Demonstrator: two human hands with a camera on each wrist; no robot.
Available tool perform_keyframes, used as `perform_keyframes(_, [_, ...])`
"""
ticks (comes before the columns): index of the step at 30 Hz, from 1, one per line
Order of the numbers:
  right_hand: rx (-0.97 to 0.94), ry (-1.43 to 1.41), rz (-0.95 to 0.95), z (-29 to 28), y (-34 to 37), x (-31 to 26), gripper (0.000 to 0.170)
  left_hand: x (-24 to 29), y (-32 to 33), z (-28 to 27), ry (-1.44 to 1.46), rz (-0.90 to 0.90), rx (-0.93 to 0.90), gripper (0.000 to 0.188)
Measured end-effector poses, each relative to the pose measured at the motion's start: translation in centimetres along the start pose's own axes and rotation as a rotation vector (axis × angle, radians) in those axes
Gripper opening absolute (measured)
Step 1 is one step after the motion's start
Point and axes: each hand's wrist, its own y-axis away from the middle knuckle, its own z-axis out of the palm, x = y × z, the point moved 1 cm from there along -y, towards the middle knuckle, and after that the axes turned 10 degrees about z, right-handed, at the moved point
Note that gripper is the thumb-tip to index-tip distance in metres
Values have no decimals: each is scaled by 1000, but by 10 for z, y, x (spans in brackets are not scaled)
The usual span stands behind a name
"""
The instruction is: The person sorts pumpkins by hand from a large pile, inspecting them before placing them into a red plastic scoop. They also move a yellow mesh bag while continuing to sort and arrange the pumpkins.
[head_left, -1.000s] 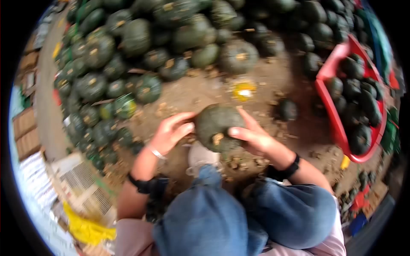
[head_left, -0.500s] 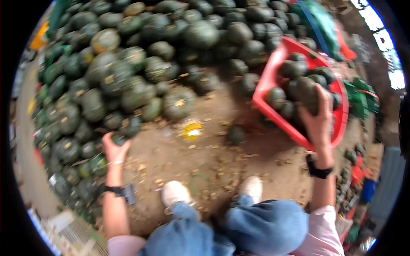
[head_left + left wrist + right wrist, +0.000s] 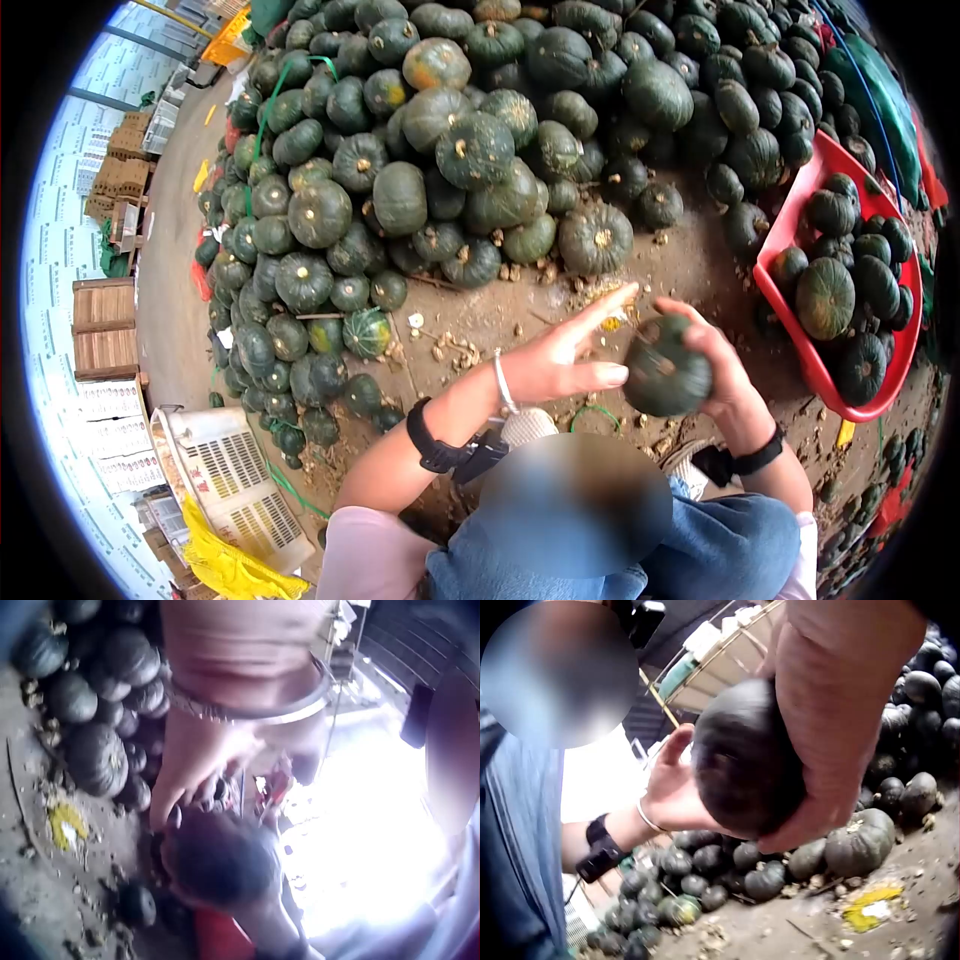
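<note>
A dark green pumpkin is in my right hand, whose fingers curl round its far and right sides. My left hand is just left of it, fingers straight and thumb pointing at the pumpkin. In the left wrist view the pumpkin lies beyond the fingers of my left hand. The right wrist view shows the pumpkin gripped by my right hand, with the left palm facing it; whether the palm touches it I cannot tell.
A large heap of pumpkins spreads across the far side and left. A red tub holding several pumpkins stands at the right. A white slatted crate and yellow netting lie at the lower left. Brown debris and a yellow patch mark the floor.
Both hands have come back to the middle, the left from the heap and the right from the tub. The right now grips a smaller pumpkin; the earlier larger one was at the tub.
</note>
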Motion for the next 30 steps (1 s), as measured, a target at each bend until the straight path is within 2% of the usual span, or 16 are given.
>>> perform_keyframes(1, [-7,-102,54,-18,6,-1,72,3,-12,-10,-418,156,-10,78])
perform_keyframes(3, [81,-98,-138,-37,46,-27,69,-1,-36,-71,-1093,317,278,77])
perform_keyframes(5, [-81,-67,-362,-47,98,-74,69,3,-49,-119,-1505,122,479,82])
perform_keyframes(6, [407,182,-643,-105,132,-76,61,2,-55,-138,-1509,80,498,86])
perform_keyframes(8, [879,247,-853,-167,192,-100,50,-15,-66,-161,-1444,91,456,91])
perform_keyframes(9, [843,53,-805,-168,211,-122,48,-18,-71,-163,-1417,133,448,90])
perform_keyframes(12, [1304,1125,-1025,-135,211,-112,47,-7,-72,-131,-1128,79,546,83])
perform_keyframes(17, [112,-212,-190,-22,57,-29,56,1,-65,-1,-837,441,15,81])
perform_keyframes(18, [13,-400,-28,-31,31,-11,57,-1,-66,5,-889,469,56,78])
perform_keyframes(19, [190,-209,-66,-31,16,4,58,-4,-67,6,-940,493,94,76])
perform_keyframes(21, [222,-395,45,-37,23,5,61,-14,-69,-45,-1248,246,295,73])
perform_keyframes(23, [32,-483,-140,-48,49,-16,59,-23,-62,-94,-1433,-30,308,78])
perform_keyframes(25, [145,-740,-485,-57,80,-54,61,-55,-53,-125,-1596,13,256,90])
perform_keyframes(27, [-412,-885,-600,-98,114,-70,61,-69,-62,-120,-1614,79,284,93])
perform_keyframes(29, [-529,-920,-679,-104,121,-65,67,-74,-70,-112,-1608,62,390,89])
perform_keyframes(30, [-409,-831,-611,-99,117,-58,68,-77,-72,-112,-1598,74,412,85])
